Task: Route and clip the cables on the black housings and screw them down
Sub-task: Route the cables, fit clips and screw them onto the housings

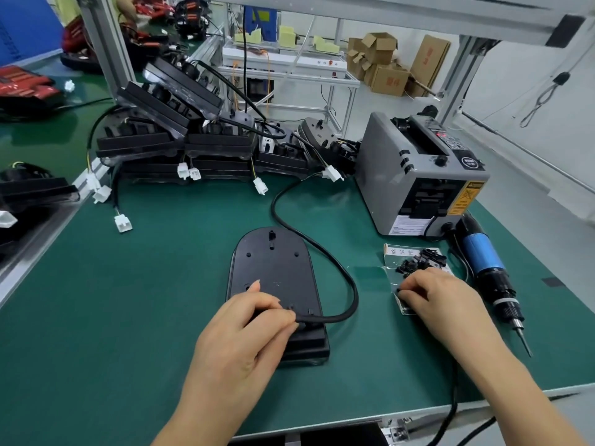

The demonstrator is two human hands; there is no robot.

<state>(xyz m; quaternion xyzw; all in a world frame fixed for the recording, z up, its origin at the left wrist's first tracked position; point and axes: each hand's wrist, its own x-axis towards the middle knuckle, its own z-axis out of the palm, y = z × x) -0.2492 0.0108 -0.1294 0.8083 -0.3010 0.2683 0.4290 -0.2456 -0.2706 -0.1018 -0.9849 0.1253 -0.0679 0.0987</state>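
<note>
One black housing (273, 278) sits mid-tabletop, left hand (244, 336) pinching its cable (356, 297) at the 6 o'clock end, right hand (441, 300) pinching a small black part (400, 290) at 3 o'clock, screws not in yet imo.

pass: green mat (145, 284) left | blocked: cable (353, 284) loop, screwdriver (481, 252) right

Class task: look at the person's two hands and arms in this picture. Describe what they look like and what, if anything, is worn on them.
The left hand and right hand are bare: no gloves, rings, watch or strap show. The forearms are uncovered down to the picture's bottom edge, so no sleeve is in view. The visible nails look unpainted.
</note>
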